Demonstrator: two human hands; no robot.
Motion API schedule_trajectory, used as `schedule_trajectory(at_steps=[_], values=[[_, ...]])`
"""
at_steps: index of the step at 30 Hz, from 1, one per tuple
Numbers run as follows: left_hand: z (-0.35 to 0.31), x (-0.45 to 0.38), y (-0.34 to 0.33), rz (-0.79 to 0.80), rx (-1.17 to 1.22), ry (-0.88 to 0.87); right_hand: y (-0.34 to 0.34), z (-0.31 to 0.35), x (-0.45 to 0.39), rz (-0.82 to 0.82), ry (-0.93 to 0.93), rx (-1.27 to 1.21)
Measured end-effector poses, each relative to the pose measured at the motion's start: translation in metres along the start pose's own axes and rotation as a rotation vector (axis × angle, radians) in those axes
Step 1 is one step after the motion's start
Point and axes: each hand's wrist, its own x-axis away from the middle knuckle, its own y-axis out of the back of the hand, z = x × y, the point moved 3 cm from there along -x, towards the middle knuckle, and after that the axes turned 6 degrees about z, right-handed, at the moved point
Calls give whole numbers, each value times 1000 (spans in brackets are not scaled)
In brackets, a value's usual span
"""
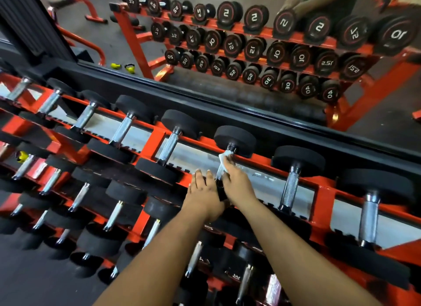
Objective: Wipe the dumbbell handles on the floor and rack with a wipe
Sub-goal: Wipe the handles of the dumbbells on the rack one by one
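A red three-tier rack (319, 187) carries rows of black dumbbells with knurled chrome handles. On the top tier, my right hand (237, 182) wraps a white wipe (224, 159) round the handle of one dumbbell (235, 139), just below its far head. My left hand (202, 192) lies with straight fingers on the near head of that same dumbbell, which it mostly hides. Neighbouring handles (289, 189) to the right and left (169, 146) are bare.
A wall mirror (227, 44) behind the rack reflects the dumbbells, the rack and my arms. Lower tiers hold more dumbbells (114, 214). Black rubber floor (34, 283) lies at bottom left. Small yellow objects (21, 156) sit behind the rack.
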Motion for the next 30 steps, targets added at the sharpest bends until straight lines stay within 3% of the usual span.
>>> schedule_trajectory(at_steps=[5, 10, 16, 18, 22, 24, 28, 30], values=[[0, 2, 2, 17, -16, 3, 4, 9, -21, -76, -272, -128], [0, 2, 3, 31, -37, 4, 2, -3, -4, -158, -241, -131], [-2, 6, 4, 32, -34, 12, 13, 10, -39, -192, -393, -738], [-2, 6, 4, 41, -44, 18, 14, 7, -51, -150, -446, -809], [0, 5, 5, 56, -53, 15, -8, -8, -26, 143, -562, -743], [0, 4, 5, 52, -50, 9, -10, -7, -24, 198, -571, -804], [0, 3, 3, 38, -57, 14, 10, 5, -55, -88, -580, -1072], [-1, 5, 3, 39, -62, 21, 13, 4, -59, -104, -584, -1170]])
